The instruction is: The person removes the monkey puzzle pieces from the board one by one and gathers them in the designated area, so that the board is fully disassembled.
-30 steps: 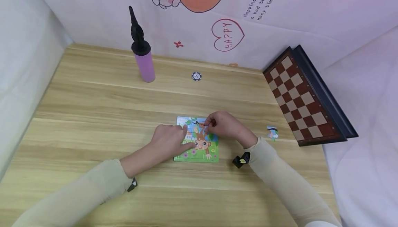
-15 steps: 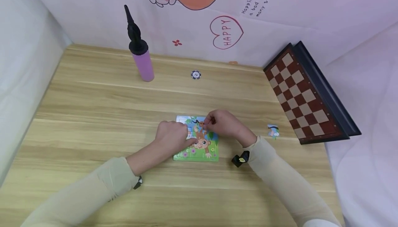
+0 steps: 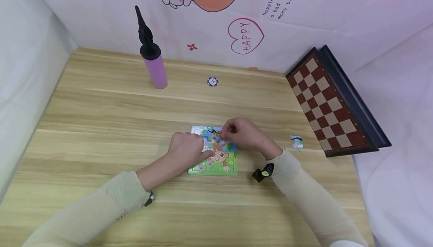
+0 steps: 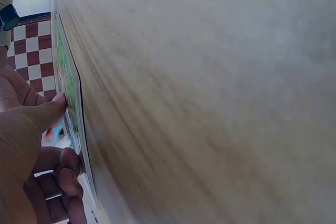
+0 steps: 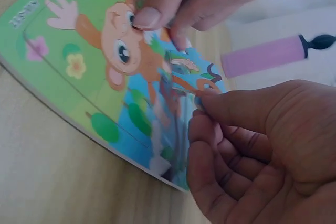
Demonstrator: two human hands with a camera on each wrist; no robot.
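A jigsaw puzzle with a monkey picture lies flat on the wooden table in the head view. On its left side rests my left hand, its thumb stretched over the monkey's face and its other fingers bent at the board. At the upper right of the picture, my right hand pinches a small puzzle piece between thumb and forefinger, mostly hidden by the fingertips. The right wrist view shows this piece beside the monkey's tail. A loose puzzle piece lies apart on the table, to the right.
A folded chessboard leans at the right wall. A purple hand pump stands at the back left, and a poker chip lies behind the puzzle. White printed cloth hangs along the back edge of the table.
My left hand has shifted slightly right and its forefinger has drawn in, while the thumb reaches farther across the picture. My right hand keeps its pinch, barely moving.
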